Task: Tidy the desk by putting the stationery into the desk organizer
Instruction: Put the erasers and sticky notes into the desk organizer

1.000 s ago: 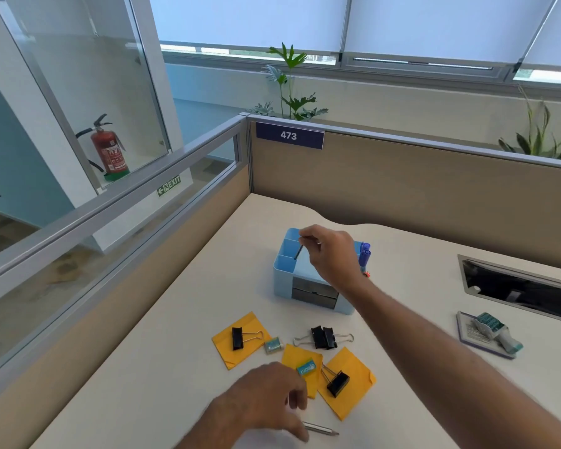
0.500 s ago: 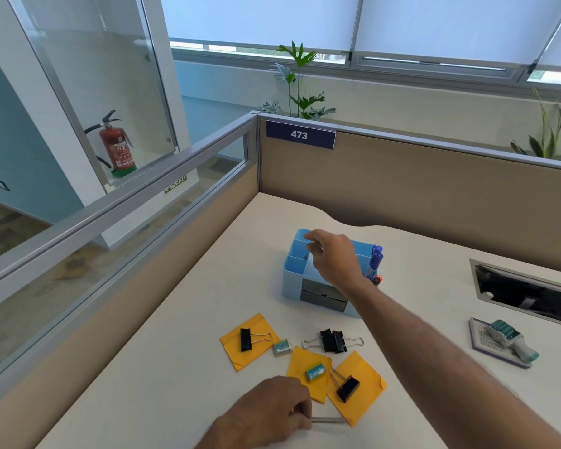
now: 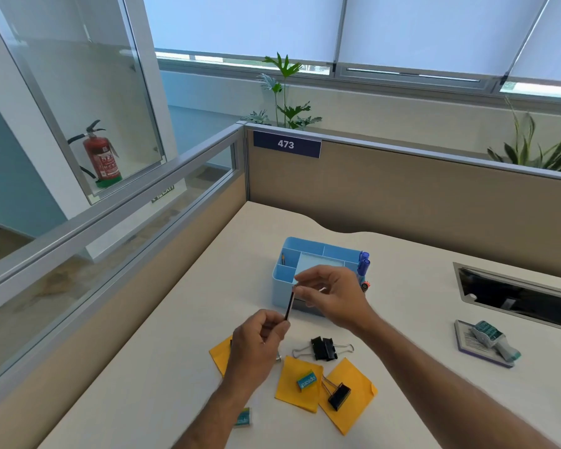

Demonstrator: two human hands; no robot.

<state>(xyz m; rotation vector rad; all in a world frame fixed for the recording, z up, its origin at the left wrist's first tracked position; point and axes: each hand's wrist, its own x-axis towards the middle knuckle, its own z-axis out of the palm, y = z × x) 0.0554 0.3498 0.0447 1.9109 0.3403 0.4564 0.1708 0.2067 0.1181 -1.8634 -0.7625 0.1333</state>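
A cream desk [image 3: 412,286] sits in a cubicle, closed in by tan partition walls, one carrying a sign [image 3: 287,144] that reads 473. Beyond the partition are leafy plants [image 3: 284,92] under windows with drawn blinds, and a red fire extinguisher [image 3: 101,155] stands behind glass to the left. On the desk, a light blue organizer [image 3: 284,286] stands near the middle, with a pencil upright in its far-left compartment and blue markers [image 3: 363,262] at its right end. In front of it lie yellow sticky notes [image 3: 350,396], black binder clips [image 3: 324,348] and a small teal staple box [image 3: 306,380]; another such box [image 3: 243,418] lies near the front edge. A tape dispenser [image 3: 494,340] rests on a pad to the right. Above the desk, just in front of the organizer, both hands hold a thin dark pencil [image 3: 289,306] tilted nearly upright: the left hand [image 3: 256,345] pinches its lower end between curled fingers and thumb, and the right hand [image 3: 334,296] pinches its upper end with thumb and fingertips.
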